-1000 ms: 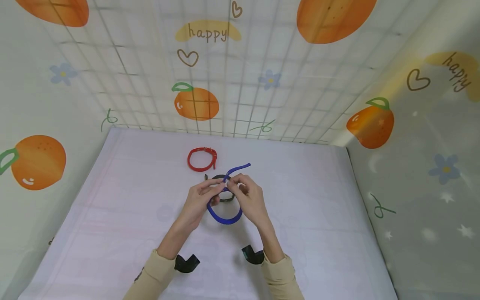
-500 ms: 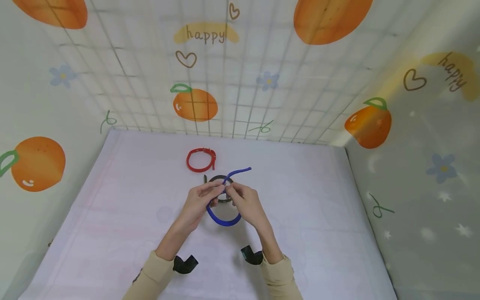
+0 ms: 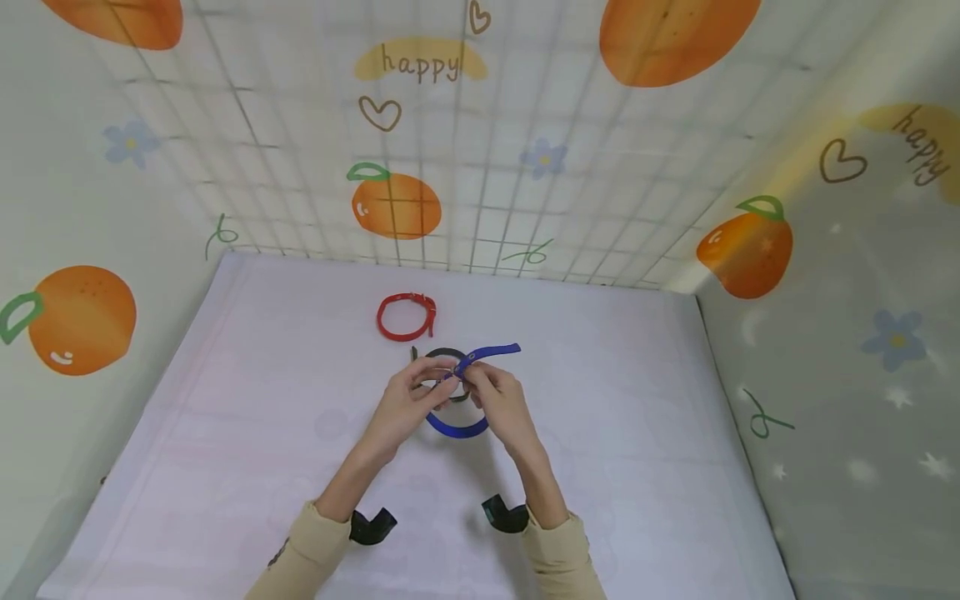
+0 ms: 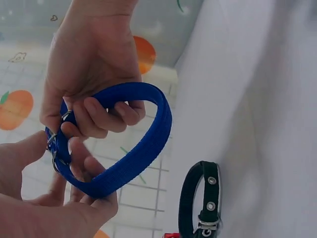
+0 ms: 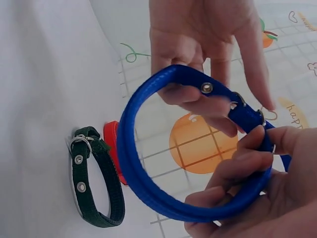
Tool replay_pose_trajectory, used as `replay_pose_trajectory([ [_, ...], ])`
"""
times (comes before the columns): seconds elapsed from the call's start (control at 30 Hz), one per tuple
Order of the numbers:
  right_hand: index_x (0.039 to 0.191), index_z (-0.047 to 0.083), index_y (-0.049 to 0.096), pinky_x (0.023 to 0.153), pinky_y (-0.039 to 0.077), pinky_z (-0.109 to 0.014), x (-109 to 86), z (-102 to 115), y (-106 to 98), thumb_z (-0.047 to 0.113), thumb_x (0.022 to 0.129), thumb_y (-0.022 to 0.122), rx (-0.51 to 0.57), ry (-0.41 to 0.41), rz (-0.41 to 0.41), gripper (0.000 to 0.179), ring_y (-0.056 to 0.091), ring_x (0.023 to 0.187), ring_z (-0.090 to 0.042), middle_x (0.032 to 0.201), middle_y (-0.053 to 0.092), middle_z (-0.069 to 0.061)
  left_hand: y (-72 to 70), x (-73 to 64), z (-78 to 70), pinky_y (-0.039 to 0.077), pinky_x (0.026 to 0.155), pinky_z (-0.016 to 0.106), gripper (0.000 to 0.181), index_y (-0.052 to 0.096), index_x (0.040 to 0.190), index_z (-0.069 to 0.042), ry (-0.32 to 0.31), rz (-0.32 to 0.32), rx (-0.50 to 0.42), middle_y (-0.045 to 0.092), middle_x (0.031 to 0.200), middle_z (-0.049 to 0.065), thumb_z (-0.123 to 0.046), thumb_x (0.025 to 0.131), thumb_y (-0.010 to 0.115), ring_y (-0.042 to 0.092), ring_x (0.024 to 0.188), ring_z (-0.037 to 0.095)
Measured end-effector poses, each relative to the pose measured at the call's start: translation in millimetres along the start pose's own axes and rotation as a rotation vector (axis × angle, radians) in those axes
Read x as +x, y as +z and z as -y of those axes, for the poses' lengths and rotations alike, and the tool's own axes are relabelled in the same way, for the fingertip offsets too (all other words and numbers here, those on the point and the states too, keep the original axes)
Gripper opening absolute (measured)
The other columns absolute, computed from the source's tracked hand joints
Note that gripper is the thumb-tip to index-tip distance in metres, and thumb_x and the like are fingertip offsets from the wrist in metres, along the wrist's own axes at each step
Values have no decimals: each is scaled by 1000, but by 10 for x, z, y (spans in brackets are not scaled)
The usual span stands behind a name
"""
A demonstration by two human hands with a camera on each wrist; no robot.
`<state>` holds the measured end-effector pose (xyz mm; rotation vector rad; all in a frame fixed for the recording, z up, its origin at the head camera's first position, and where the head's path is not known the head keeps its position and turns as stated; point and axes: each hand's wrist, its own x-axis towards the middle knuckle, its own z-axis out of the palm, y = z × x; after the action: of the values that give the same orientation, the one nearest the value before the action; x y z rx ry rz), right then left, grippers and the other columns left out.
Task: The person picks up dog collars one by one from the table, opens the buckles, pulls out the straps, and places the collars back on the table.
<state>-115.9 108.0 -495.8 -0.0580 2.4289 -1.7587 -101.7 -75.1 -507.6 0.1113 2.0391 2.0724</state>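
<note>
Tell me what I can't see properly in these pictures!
Head view: part of the blue collar, covered by the left hand and right hand.
Right wrist view: part of the red collar, behind the green collar.
Left wrist view: most of the red collar, cut off by the bottom edge.

A screened booth: fruit-printed sheets (image 3: 300, 179) and wire grid (image 3: 474, 242) bound a white surface (image 3: 622, 408).
</note>
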Motion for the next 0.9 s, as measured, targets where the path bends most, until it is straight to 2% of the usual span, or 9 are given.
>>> replay_pose_trajectory([
  [0.17,79,10,60,65,34,-25,12,-2,-18,25,107,54,35,22,-14,32,42,64,-14,64,43,5,-4,-21,11,60,106,43,44,62,144,-16,35,21,49,68,140,15,-30,104,74,72,124,29],
  [0.3,79,10,60,65,35,-24,10,3,-20,23,106,54,79,39,-24,31,42,65,-12,66,45,5,-5,-29,26,58,111,45,45,58,146,-15,63,22,85,67,144,15,-30,106,71,67,133,34],
  [0.4,79,10,59,66,35,-23,4,-4,-19,22,107,53,110,43,-29,30,42,67,-13,68,45,3,-3,-32,33,59,108,40,44,56,147,-11,85,30,101,67,143,15,-29,109,67,69,129,36],
  [0.53,79,10,58,68,35,-23,-8,-15,-22,21,108,52,131,41,-24,31,42,68,-14,70,45,2,14,-36,41,59,99,35,38,55,145,-8,98,40,125,67,133,17,-27,112,60,69,113,29],
  [0.63,81,9,57,68,36,-24,-14,-26,-18,21,109,51,151,42,-16,32,42,69,-14,72,46,1,32,-51,39,55,105,41,36,57,142,-9,105,11,157,67,134,15,-29,113,58,64,120,24],
  [0.7,82,7,56,68,35,-24,-15,-34,-12,22,110,51,165,44,-12,33,42,69,-14,72,45,2,44,-58,37,52,113,48,36,60,141,-9,103,-20,156,69,138,14,-31,112,60,63,132,27],
  [0.77,81,6,55,68,34,-24,-13,-46,-6,22,111,50,177,40,-13,34,41,68,-13,71,44,2,51,-66,30,50,117,54,37,63,141,-10,92,-43,145,71,140,13,-32,111,62,63,137,30],
  [0.83,80,6,54,68,34,-24,-13,-49,-2,22,110,51,184,35,-18,35,40,67,-13,70,43,3,57,-67,28,50,117,55,37,66,139,-12,68,-64,139,73,139,11,-33,110,64,65,137,30],
  [0.9,80,4,54,68,33,-24,-13,-47,1,22,110,51,190,31,-25,35,40,67,-12,68,42,4,61,-68,22,54,112,50,36,68,136,-12,49,-76,143,76,134,11,-35,109,66,68,129,28],
])
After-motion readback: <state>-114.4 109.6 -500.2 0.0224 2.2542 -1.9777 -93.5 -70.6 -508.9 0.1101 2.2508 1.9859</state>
